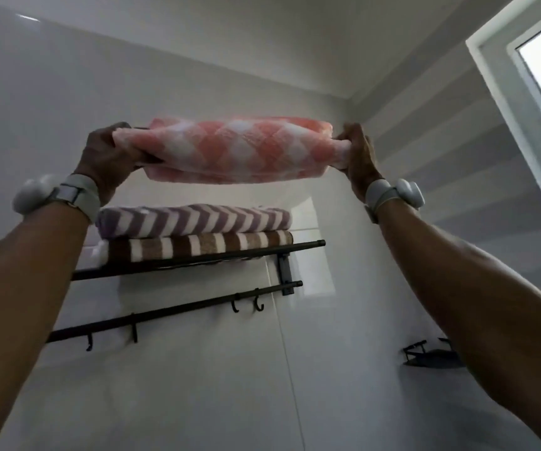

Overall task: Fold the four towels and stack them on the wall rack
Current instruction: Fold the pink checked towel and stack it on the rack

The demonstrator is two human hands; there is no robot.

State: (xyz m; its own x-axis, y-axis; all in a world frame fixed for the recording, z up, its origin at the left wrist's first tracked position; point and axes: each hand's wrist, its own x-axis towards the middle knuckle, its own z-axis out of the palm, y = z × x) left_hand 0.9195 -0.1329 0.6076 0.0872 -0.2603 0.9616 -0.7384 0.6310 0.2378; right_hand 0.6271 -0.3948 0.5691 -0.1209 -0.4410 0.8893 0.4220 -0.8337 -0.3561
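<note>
Pink folded towel point(230, 151) pinched at each end by left hand point(106, 157) and right hand point(358, 154) — best kept level, lowered squarely onto purple striped towel point(194, 221) — edges aligned.

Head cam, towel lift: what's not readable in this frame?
- Grip: fingers of left hand and right hand, head view, largely hidden behind the pink towel.
- Wall rack: left end covered by the left forearm; shelf top unseen from below.
- White patch beside the brown towel: too little shows to tell whether it is another towel.
- Black holder: partly behind the right forearm.
</note>
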